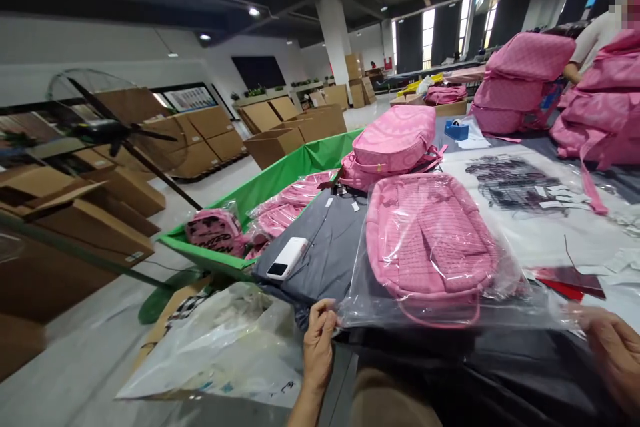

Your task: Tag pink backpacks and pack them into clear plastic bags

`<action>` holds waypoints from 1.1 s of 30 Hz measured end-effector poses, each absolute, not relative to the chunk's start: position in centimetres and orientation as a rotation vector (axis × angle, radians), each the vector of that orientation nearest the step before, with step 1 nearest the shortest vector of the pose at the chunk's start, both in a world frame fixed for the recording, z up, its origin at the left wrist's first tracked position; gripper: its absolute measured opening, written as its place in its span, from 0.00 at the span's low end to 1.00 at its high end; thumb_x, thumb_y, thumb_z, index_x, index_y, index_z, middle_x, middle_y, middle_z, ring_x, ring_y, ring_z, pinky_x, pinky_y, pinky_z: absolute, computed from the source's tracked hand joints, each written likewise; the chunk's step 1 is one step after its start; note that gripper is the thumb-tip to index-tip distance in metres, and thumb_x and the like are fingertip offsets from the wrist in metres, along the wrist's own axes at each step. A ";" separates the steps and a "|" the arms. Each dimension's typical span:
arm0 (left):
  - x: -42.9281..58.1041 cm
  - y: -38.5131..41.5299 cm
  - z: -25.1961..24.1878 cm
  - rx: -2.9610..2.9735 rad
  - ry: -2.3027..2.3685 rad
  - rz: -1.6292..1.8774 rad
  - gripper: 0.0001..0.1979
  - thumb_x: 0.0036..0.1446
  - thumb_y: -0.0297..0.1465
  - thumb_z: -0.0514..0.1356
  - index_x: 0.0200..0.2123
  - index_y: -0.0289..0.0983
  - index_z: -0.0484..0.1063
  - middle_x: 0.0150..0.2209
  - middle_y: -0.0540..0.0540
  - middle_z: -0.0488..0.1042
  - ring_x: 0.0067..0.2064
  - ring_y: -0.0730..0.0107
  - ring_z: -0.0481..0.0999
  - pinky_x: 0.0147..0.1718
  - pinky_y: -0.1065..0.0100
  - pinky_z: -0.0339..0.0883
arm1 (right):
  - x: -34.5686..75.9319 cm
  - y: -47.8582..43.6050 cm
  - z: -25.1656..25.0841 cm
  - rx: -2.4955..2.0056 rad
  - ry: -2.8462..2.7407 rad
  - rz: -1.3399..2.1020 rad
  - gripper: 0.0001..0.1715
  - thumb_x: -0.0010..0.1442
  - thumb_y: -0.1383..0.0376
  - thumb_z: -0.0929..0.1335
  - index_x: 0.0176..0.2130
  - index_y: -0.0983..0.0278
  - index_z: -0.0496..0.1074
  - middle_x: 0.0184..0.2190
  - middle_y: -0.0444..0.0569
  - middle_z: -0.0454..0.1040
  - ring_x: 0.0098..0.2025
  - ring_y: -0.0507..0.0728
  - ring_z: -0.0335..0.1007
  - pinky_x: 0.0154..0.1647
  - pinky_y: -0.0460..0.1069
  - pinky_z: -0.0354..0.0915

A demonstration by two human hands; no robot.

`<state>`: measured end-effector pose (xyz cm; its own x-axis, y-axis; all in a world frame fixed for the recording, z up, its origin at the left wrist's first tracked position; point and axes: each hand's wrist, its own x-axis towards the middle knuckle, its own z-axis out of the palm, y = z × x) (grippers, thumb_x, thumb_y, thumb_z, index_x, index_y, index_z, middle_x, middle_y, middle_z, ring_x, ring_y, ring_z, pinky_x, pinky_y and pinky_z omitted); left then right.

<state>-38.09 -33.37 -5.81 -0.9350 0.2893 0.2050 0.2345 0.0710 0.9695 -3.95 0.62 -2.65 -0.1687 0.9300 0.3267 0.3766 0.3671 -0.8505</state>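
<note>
A pink backpack (430, 240) lies inside a clear plastic bag (357, 300) near the front edge of the dark-covered table. My left hand (320, 340) pinches the near left corner of that bag. At its near right corner, my right hand (607, 340) grips the plastic between thumb and fingers, slightly blurred. The bag's near edge is pulled out straight between both hands, with the backpack's handle loop just behind it. Behind the bagged backpack sit more pink backpacks (393, 140), lying one on another.
Left of the table stands a green-lined bin (295, 167) with bagged pink backpacks. A white power bank (288, 258) and a blue tape dispenser (457, 129) lie on the table. Printed plastic bags (515, 193) spread at right. A co-worker's arm (583, 57) shows behind stacked backpacks. A fan (115, 130) stands left.
</note>
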 end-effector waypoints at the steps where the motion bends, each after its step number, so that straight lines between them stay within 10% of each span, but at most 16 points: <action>1: -38.2 -32.9 -6.2 0.510 2.242 2.076 0.29 0.54 0.58 0.60 0.24 0.37 0.75 0.39 0.44 0.74 0.39 0.65 0.73 0.39 0.69 0.68 | -4.9 0.5 -2.6 -1.187 -1.701 0.818 0.29 0.56 0.37 0.64 0.25 0.57 0.69 0.25 0.52 0.74 0.29 0.62 0.72 0.36 0.56 0.71; 7: -39.7 -30.8 -6.7 0.470 2.424 1.933 0.33 0.51 0.64 0.55 0.22 0.39 0.73 0.21 0.50 0.68 0.27 0.67 0.67 0.31 0.67 0.65 | -8.0 1.0 -2.4 -1.382 -1.591 0.861 0.32 0.47 0.37 0.64 0.35 0.60 0.72 0.30 0.53 0.76 0.32 0.63 0.71 0.36 0.57 0.66; 14: -34.8 -25.6 -2.6 1.416 3.041 1.553 0.24 0.64 0.49 0.56 0.55 0.41 0.72 0.48 0.39 0.78 0.55 0.51 0.71 0.62 0.50 0.51 | -7.9 0.7 -1.4 -1.353 -1.669 0.826 0.34 0.51 0.37 0.62 0.37 0.61 0.73 0.24 0.46 0.72 0.25 0.58 0.66 0.31 0.53 0.66; 20: -30.9 -20.9 0.4 2.021 2.642 1.161 0.23 0.54 0.53 0.66 0.41 0.41 0.73 0.37 0.45 0.76 0.46 0.55 0.72 0.63 0.48 0.46 | -7.8 1.0 -2.0 -1.338 -1.651 0.827 0.41 0.49 0.30 0.62 0.36 0.62 0.73 0.27 0.49 0.73 0.28 0.58 0.68 0.31 0.52 0.66; 33: -32.9 -21.3 3.6 1.889 2.364 1.136 0.10 0.67 0.34 0.59 0.32 0.41 0.74 0.32 0.51 0.75 0.42 0.64 0.70 0.54 0.56 0.51 | -7.5 1.5 -3.4 -1.237 -1.616 0.881 0.40 0.52 0.31 0.63 0.38 0.62 0.72 0.20 0.41 0.67 0.22 0.54 0.63 0.25 0.49 0.62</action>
